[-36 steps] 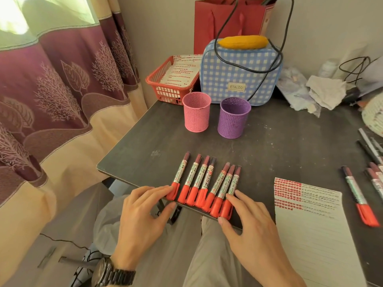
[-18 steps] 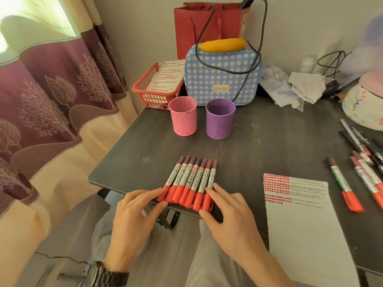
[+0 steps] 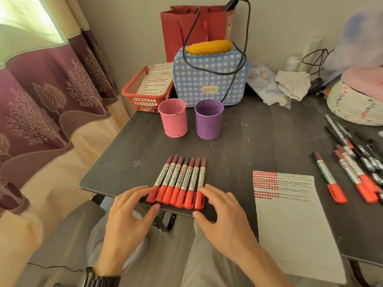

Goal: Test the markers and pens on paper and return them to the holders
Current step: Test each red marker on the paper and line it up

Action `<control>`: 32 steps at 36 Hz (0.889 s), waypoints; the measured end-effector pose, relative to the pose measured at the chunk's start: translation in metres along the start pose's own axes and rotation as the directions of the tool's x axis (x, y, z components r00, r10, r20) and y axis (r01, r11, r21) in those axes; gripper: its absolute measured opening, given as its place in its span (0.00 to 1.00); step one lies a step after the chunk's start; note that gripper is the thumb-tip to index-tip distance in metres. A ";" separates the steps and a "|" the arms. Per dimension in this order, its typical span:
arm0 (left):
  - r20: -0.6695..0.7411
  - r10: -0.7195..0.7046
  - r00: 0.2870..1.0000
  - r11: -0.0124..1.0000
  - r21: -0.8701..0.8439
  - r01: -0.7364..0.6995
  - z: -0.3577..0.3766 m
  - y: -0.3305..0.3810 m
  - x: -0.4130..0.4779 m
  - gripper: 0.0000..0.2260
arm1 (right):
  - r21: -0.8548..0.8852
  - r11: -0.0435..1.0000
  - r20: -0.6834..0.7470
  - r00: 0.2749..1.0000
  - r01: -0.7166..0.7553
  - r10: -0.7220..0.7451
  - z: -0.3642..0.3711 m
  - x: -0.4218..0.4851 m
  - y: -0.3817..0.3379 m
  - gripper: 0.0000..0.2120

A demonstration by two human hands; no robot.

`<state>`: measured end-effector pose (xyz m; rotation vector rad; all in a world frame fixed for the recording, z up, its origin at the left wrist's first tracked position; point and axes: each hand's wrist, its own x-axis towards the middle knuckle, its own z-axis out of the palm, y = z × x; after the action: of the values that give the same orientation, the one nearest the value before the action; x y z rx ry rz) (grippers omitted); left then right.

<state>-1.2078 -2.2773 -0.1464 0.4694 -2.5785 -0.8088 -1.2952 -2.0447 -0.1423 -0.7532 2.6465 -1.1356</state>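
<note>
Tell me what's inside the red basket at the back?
Paper covered with rows of red marks lies in the red basket. Anything beneath that paper is covered, and the blue checked bag hides the basket's right end.

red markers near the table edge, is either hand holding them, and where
Nothing is held. The left hand and right hand only press straight fingertips against the outer sides of the row of red markers, at the cap ends.
</note>
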 end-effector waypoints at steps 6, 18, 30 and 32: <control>-0.005 0.047 0.999 0.999 0.002 -0.047 -0.006 0.029 0.016 0.21 | 0.161 0.987 -0.053 0.999 0.003 0.006 -0.049 -0.021 0.012 0.23; 0.221 0.469 0.855 0.882 -0.169 -0.440 0.081 0.171 0.055 0.14 | -0.188 0.951 -0.632 0.772 -0.244 0.073 -0.165 -0.095 0.123 0.16; 0.527 0.617 0.585 0.711 -0.053 -0.702 0.196 0.295 0.036 0.19 | -0.367 0.775 -0.724 0.681 -0.514 0.109 -0.151 -0.115 0.180 0.25; 0.545 0.609 0.576 0.684 0.008 -0.730 0.204 0.303 0.034 0.18 | -0.346 0.768 -0.714 0.682 -0.539 0.158 -0.152 -0.115 0.180 0.23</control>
<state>-1.3903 -1.9613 -0.1101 -0.7871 -2.9675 -0.3559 -1.3165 -1.7851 -0.1705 0.2382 3.5451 -0.5852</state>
